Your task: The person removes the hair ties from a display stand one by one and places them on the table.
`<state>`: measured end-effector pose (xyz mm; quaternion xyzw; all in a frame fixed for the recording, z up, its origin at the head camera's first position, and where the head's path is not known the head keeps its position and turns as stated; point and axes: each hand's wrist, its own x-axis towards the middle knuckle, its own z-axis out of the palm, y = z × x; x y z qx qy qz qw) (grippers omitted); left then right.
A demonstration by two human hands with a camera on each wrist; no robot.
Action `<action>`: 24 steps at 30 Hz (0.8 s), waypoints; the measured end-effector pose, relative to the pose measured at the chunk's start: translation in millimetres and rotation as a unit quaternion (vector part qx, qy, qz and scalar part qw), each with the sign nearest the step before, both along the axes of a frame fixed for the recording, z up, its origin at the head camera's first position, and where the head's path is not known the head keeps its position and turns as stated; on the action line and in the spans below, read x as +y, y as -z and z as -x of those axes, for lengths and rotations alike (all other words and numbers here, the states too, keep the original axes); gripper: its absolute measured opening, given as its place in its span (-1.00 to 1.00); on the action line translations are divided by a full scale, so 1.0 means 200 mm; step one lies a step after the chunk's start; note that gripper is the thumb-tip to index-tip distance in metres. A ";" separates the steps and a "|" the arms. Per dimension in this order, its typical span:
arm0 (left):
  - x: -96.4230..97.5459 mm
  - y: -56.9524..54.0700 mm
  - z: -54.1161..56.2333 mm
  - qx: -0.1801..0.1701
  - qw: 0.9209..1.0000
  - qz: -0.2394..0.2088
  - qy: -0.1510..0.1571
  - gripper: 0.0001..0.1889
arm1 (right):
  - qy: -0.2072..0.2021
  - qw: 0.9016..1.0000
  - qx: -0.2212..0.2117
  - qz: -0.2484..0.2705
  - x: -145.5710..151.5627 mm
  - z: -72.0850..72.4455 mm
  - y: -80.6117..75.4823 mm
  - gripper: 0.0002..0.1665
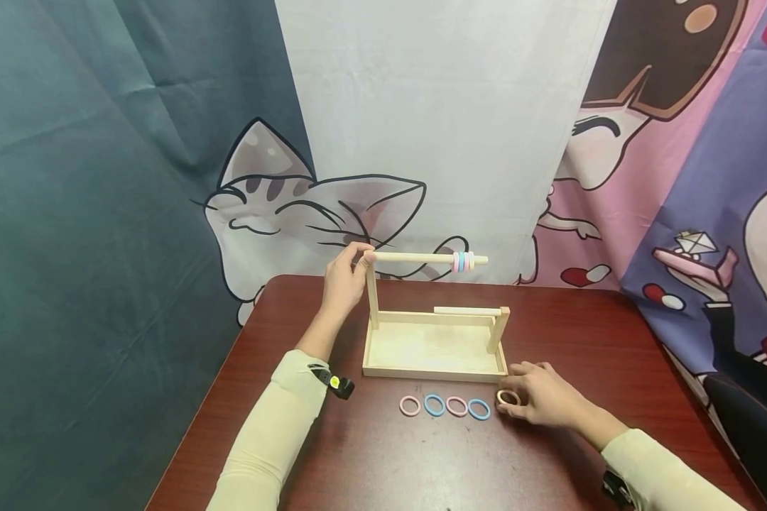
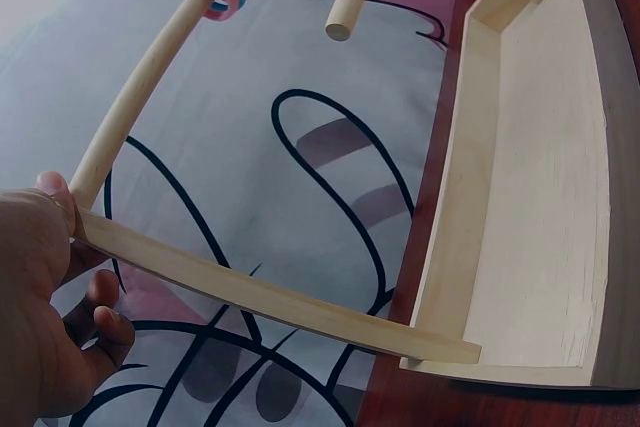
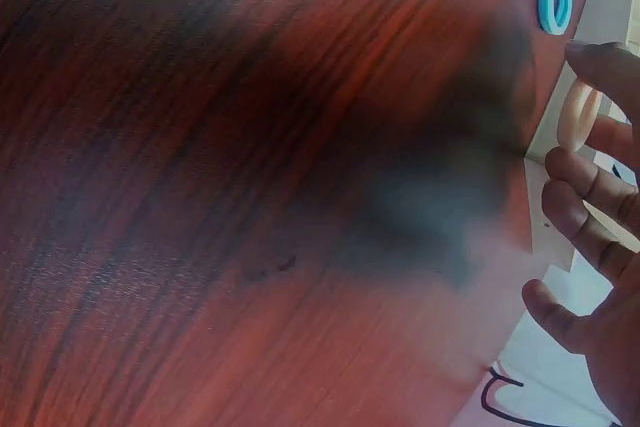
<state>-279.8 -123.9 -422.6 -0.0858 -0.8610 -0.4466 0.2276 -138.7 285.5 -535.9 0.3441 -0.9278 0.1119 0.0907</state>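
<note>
Though outside left-wrist view, handheld ring [image 3: 575, 119].

A: What stood at the far side?
B: Creased printed cloth [image 1: 447, 106]. Teal ran down the left; a smiling cartoon cat [image 1: 262, 213] showed on and beside the white middle; pink, then violet-blue, hung right.
A: Furniture?
B: One table [image 1: 460, 468], reddish-brown, dark-grained.
A: Light?
B: A pale, blurred reflection [image 3: 420, 212] lay on its surface.
</note>
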 end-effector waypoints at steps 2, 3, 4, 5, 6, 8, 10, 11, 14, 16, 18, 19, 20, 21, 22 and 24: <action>0.00 0.00 0.00 0.001 1.000 0.000 0.001 -0.68 | -0.003 1.000 -0.006 -0.003 0.00 -0.01 0.01 -0.69; 0.00 0.00 0.00 0.001 1.000 0.000 0.001 -0.68 | -0.005 1.000 -0.007 -0.002 0.00 -0.01 0.02 -0.69; 0.00 0.00 0.00 0.001 1.000 0.000 0.001 -0.68 | -0.008 1.000 -0.008 -0.002 0.00 -0.01 0.02 -0.69; 0.00 0.00 0.00 0.001 1.000 0.000 0.001 -0.67 | -0.012 1.000 -0.009 -0.001 0.00 -0.01 0.03 -0.69; 0.00 0.00 0.00 0.001 1.000 0.001 0.002 -0.67 | -0.015 1.000 -0.008 0.000 0.00 -0.01 0.03 -0.68; 0.00 0.00 0.00 0.001 1.000 0.002 0.002 -0.67 | -0.021 1.000 -0.005 0.000 0.00 -0.02 0.04 -0.68; 0.00 0.00 0.00 0.002 1.000 0.003 0.001 -0.67 | -0.023 1.000 -0.005 -0.003 0.00 -0.02 0.05 -0.68; 0.00 0.00 0.00 0.002 1.000 0.004 0.000 -0.66 | -0.023 1.000 -0.005 -0.005 0.00 -0.02 0.05 -0.68; 0.00 0.00 0.00 0.001 1.000 0.003 0.000 -0.68 | -0.024 1.000 -0.009 -0.009 0.00 -0.02 0.05 -0.68; 0.00 0.00 0.00 -0.001 1.000 0.003 -0.001 -0.68 | -0.024 1.000 -0.010 -0.012 0.00 -0.02 0.06 -0.67; 0.00 0.00 -0.01 -0.002 1.000 0.003 -0.001 -0.68 | -0.024 1.000 -0.013 -0.014 0.00 -0.02 0.06 -0.67; 0.00 0.00 -0.01 -0.002 1.000 0.004 -0.002 -0.67 | -0.024 0.999 -0.015 -0.016 0.00 -0.02 0.06 -0.67; 0.00 0.00 -0.01 -0.002 1.000 0.004 -0.001 -0.68 | -0.024 0.999 -0.017 -0.017 0.00 -0.02 0.06 -0.67; 0.00 0.00 -0.01 -0.001 1.000 0.005 -0.002 -0.68 | -0.024 0.999 -0.019 -0.017 0.00 -0.02 0.06 -0.67; 0.00 0.00 -0.01 -0.001 1.000 0.005 -0.001 -0.68 | -0.024 0.999 -0.021 -0.018 0.00 -0.02 0.06 -0.67; 0.00 -0.01 -0.01 0.000 1.000 0.005 -0.001 -0.69 | -0.023 0.999 -0.025 -0.019 0.00 -0.02 0.06 -0.68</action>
